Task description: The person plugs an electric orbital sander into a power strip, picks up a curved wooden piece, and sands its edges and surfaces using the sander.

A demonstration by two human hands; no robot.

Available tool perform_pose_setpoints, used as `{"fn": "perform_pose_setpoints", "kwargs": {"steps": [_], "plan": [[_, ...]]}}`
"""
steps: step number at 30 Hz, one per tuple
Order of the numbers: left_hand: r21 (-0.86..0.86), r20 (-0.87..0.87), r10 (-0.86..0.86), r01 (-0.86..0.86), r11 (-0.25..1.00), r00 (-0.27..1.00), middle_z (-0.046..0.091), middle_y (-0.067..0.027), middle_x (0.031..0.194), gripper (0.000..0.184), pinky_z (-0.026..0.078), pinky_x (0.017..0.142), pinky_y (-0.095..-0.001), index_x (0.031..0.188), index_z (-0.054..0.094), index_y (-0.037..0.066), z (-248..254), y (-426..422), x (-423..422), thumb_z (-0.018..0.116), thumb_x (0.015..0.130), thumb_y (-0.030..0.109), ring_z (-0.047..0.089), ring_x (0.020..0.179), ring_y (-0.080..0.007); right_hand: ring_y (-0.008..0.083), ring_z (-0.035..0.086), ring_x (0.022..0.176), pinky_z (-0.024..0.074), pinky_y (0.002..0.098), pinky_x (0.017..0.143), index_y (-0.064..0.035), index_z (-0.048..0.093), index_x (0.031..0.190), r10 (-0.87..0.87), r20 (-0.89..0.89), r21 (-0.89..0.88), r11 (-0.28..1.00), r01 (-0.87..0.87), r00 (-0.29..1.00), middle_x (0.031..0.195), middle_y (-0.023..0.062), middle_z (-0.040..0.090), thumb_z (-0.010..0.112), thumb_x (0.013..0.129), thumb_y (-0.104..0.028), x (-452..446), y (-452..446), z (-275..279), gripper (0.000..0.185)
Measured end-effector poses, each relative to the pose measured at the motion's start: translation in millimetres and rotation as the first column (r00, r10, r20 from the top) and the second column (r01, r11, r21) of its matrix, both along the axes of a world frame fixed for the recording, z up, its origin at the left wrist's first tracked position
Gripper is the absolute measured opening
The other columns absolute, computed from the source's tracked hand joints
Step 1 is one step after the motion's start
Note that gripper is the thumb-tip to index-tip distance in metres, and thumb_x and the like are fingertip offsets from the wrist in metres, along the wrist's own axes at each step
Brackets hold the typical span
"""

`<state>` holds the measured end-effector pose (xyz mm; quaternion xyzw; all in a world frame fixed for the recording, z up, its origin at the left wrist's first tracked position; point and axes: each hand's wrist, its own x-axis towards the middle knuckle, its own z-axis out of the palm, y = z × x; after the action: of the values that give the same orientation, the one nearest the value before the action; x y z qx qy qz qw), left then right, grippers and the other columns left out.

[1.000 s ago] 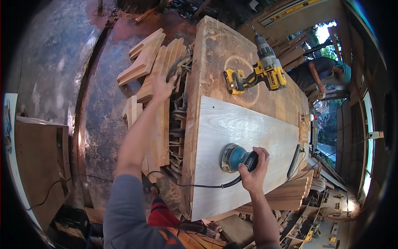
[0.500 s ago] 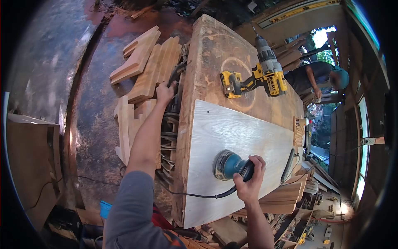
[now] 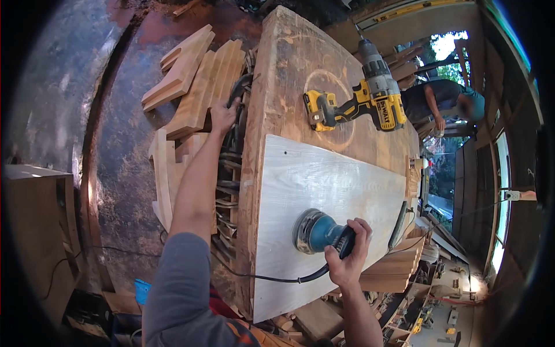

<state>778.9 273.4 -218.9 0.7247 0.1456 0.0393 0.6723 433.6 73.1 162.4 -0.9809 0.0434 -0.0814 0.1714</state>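
Teal sander — right hand around its top | on pale board

Teal and black sander, yellow and black drill, pale grey grained panel

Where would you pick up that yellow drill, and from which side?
I'd take the drill by its slim handle, probably from the wearer's side. The handle forms a narrow neck between the blocky battery and the thicker body, which should suit a wrapping grip, and the bit points away from the wearer.
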Motion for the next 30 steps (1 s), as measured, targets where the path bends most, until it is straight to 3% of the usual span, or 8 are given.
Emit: {"fn": "perform_pose_setpoints", "kwargs": {"steps": [7,11,14,19,23,26,29,30], "plan": [[-0.013,0.127,0.184,-0.184,0.983,0.975,0.077,-0.0235,0.099,0.053,0.055,0.087,-0.0431,0.120,0.078,0.008,-2,0,-2,0.068,0.100,0.056,0.075,0.098,-0.0393,0.0382,0.056,0.114,0.0487,0.0493,0.099,-0.0017,0.055,0.136,0.026,0.004,-0.022,0.999,-0.026,1.000,0.136,0.0254,0.047,0.076,0.072,-0.022,0,-2,-1,0.070],[-0.023,0.099,-0.047,0.050,0.998,0.994,0.076,-0.0180,0.090,0.049,0.055,0.080,-0.0402,0.126,0.076,0.007,18,20,-5,0.072,0.101,0.050,0.073,0.081,-0.0251,0.0385,0.056,0.114,0.0488,0.0492,0.099,-0.0017,0.055,0.136,0.001,-0.005,0.006,1.000,-0.001,1.000,0.136,0.0255,0.048,0.076,0.072,-0.022,0,1,-1,0.070],[-0.089,0.132,-0.017,0.029,0.996,0.991,0.075,-0.0162,0.087,0.047,0.055,0.077,-0.0388,0.125,0.076,0.007,22,15,-28,0.072,0.102,0.047,0.071,0.077,-0.0215,0.0392,0.056,0.115,0.0487,0.0491,0.100,-0.0017,0.055,0.136,-0.017,-0.007,0.002,1.000,0.017,1.000,0.135,0.0258,0.048,0.076,0.072,-0.022,0,3,0,0.069],[-0.249,0.104,-0.130,0.152,0.957,0.986,0.079,-0.0095,0.115,0.043,0.051,0.097,-0.0305,0.134,0.071,0.003,4,5,-40,0.076,0.102,0.030,0.068,0.106,-0.0130,0.0391,0.056,0.117,0.0487,0.0489,0.100,-0.0015,0.056,0.135,-0.014,-0.001,-0.005,1.000,0.014,1.000,0.135,0.0255,0.049,0.076,0.072,-0.024,0,2,-1,0.069],[-0.261,0.127,-0.158,0.187,0.947,0.979,0.079,-0.0094,0.114,0.039,0.051,0.097,-0.0313,0.133,0.071,0.002,2,17,-46,0.075,0.102,0.027,0.068,0.105,-0.0133,0.0390,0.056,0.116,0.0487,0.0489,0.100,-0.0013,0.056,0.134,-0.018,-0.001,-0.008,1.000,0.018,1.000,0.136,0.0253,0.049,0.076,0.072,-0.024,0,1,0,0.070],[-0.255,0.149,-0.227,0.259,0.932,0.962,0.079,-0.0137,0.113,0.037,0.053,0.096,-0.0345,0.131,0.072,0.004,6,29,-64,0.077,0.099,0.022,0.073,0.106,-0.0198,0.0393,0.056,0.116,0.0487,0.0488,0.100,-0.0014,0.056,0.134,-0.001,0.005,-0.013,1.000,0.001,1.000,0.136,0.0254,0.049,0.076,0.072,-0.024,-2,0,0,0.069],[0.168,0.053,-0.367,0.354,0.920,0.929,0.075,-0.0264,0.106,0.034,0.056,0.091,-0.0484,0.120,0.073,0.003,16,42,-68,0.079,0.089,0.014,0.070,0.106,-0.0471,0.0394,0.056,0.116,0.0485,0.0487,0.101,-0.0014,0.056,0.134,-0.001,-0.002,0.015,1.000,0.001,1.000,0.136,0.0257,0.048,0.076,0.072,-0.024,-1,0,0,0.069],[0.170,0.056,-0.362,0.349,0.922,0.930,0.075,-0.0264,0.106,0.034,0.056,0.091,-0.0484,0.120,0.073,0.003,20,43,-63,0.079,0.089,0.014,0.070,0.106,-0.0471,0.0393,0.056,0.116,0.0485,0.0487,0.101,-0.0014,0.056,0.134,-0.003,-0.005,0.015,1.000,0.003,1.000,0.137,0.0258,0.048,0.076,0.072,-0.024,0,0,-1,0.069]]}}
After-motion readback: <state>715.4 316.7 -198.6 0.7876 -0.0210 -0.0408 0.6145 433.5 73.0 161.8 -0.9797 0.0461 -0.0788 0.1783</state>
